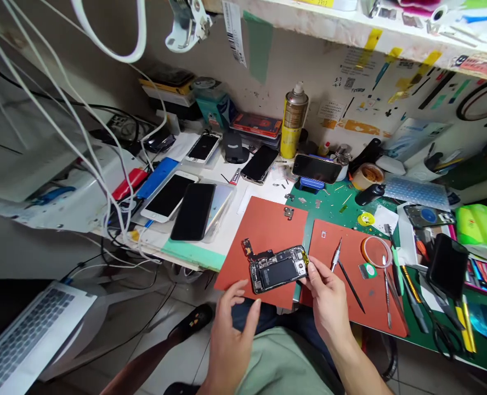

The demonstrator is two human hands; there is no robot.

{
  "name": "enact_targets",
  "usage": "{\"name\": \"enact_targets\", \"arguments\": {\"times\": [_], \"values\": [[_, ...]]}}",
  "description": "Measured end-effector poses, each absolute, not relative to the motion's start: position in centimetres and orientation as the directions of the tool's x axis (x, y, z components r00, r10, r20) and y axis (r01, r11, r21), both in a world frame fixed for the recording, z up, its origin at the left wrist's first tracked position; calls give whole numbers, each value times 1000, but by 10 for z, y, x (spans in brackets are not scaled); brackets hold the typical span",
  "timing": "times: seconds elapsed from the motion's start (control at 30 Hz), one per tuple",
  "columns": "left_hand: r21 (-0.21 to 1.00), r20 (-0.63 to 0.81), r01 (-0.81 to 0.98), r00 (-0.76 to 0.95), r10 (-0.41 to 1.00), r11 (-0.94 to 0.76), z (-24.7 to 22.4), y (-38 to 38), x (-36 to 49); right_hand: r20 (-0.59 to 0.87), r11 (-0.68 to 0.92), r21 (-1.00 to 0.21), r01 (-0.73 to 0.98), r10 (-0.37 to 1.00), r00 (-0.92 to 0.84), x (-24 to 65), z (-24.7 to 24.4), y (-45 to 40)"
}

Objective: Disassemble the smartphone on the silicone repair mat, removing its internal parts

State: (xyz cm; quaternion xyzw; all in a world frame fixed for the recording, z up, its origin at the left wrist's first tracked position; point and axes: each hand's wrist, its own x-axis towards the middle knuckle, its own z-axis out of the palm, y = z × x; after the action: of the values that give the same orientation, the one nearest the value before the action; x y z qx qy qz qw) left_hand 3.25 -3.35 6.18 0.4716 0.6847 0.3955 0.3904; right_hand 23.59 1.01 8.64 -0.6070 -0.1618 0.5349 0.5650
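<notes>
An opened smartphone [282, 272], its black battery and boards bare, is tilted above the left orange-red mat [235, 274]. My right hand [326, 291] pinches its right end between thumb and fingers. A small board on a flex cable [247, 248] sticks up from the phone's upper left corner. Just below the phone's left end is my left hand [233, 323], fingers and thumb spread, with nothing in it. Small metal parts [288, 213] lie on the mat's upper edge.
A second mat [321, 241] at right carries tweezers [336, 254], a black stick [351, 286] and a tape roll [375, 252]. Several phones [193, 212] lie at left. A spray can [294, 120] stands behind. A laptop [33, 334] is at lower left, and white cables [74, 115] hang there.
</notes>
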Motion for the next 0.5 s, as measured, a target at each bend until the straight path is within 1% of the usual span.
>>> {"name": "enact_targets", "arguments": {"times": [0.03, 0.07, 0.1, 0.17, 0.23, 0.3, 0.33, 0.37, 0.4, 0.43, 0.47, 0.5], "values": [[933, -253, 184, -280, 926, 310, 62, -31, 31, -477, -298, -840, -454, 805, 354, 236, 90, 10], [930, -352, 12, -271, 896, 369, 64, -27, 29, -486, -290, -818, -497, 811, 326, 235, 94, 10], [895, -445, -156, -222, 868, 419, 66, -22, 28, -490, -285, -799, -530, 819, 299, 233, 98, 10], [763, -572, -407, -61, 818, 503, 76, -10, 29, -484, -281, -783, -556, 836, 259, 228, 105, 9], [641, -630, -523, 60, 774, 562, 87, 2, 34, -467, -275, -788, -550, 850, 244, 223, 109, 8], [584, -676, -537, 93, 731, 609, 97, 11, 41, -426, -274, -838, -472, 868, 254, 225, 109, 5], [575, -698, -527, 84, 712, 626, 100, 14, 44, -383, -277, -897, -344, 875, 294, 230, 109, 1], [572, -714, -518, 67, 697, 636, 102, 15, 47, -320, -283, -947, -152, 878, 357, 238, 108, -3], [574, -723, -512, 50, 689, 639, 103, 17, 49, -239, -296, -952, 73, 874, 423, 249, 106, -8], [579, -723, -512, 38, 690, 635, 103, 17, 50, -133, -323, -887, 329, 863, 488, 264, 105, -15], [583, -717, -515, 37, 696, 629, 102, 17, 50, -61, -357, -806, 473, 844, 532, 279, 104, -21], [589, -707, -521, 40, 706, 618, 100, 16, 51, -33, -390, -752, 532, 828, 560, 295, 102, -27]]}}
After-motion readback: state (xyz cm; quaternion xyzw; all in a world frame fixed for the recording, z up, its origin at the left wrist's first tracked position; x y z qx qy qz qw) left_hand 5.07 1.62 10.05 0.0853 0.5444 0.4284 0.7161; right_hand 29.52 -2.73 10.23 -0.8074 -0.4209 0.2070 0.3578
